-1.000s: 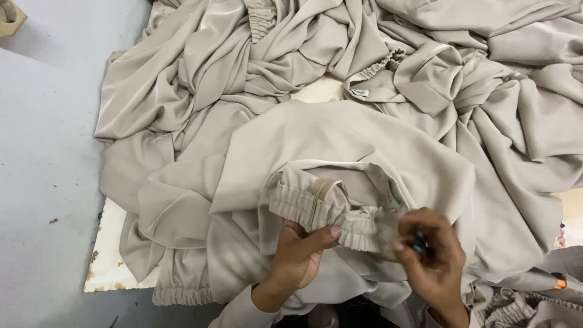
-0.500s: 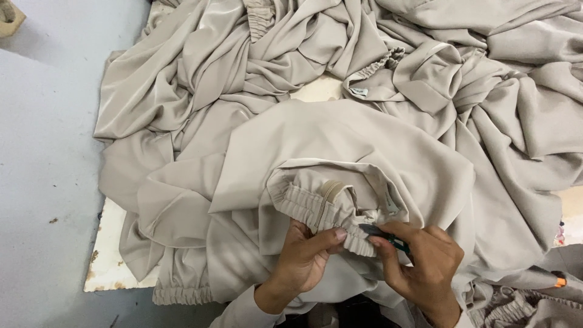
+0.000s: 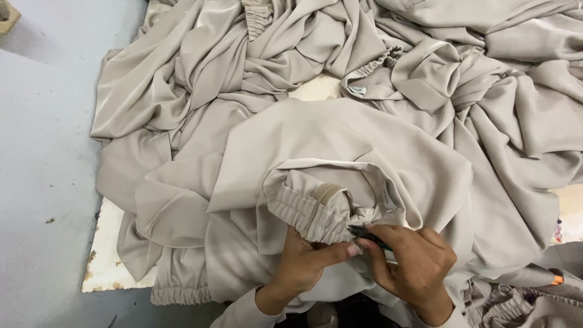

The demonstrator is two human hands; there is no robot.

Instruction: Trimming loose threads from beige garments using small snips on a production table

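A beige garment (image 3: 340, 146) lies spread on top of a heap of the same cloth. Its gathered elastic waistband (image 3: 303, 209) is turned up near the bottom middle. My left hand (image 3: 306, 264) pinches the lower edge of that waistband, thumb pressed against the gathers. My right hand (image 3: 413, 267) holds a small dark pointed tool (image 3: 367, 235), its tip touching the waistband right beside my left thumb. A small white label (image 3: 390, 197) shows on the inside of the band.
Several more beige garments (image 3: 461, 67) are piled across the back and right. They rest on a worn white board (image 3: 106, 267) over a grey floor (image 3: 42, 152). More gathered cloth (image 3: 522, 304) and an orange-tipped object (image 3: 555, 280) lie at the lower right.
My right hand has moved left along the waistband, bringing the tool tip against my left thumb. The waistband has been pulled and bunched more tightly.
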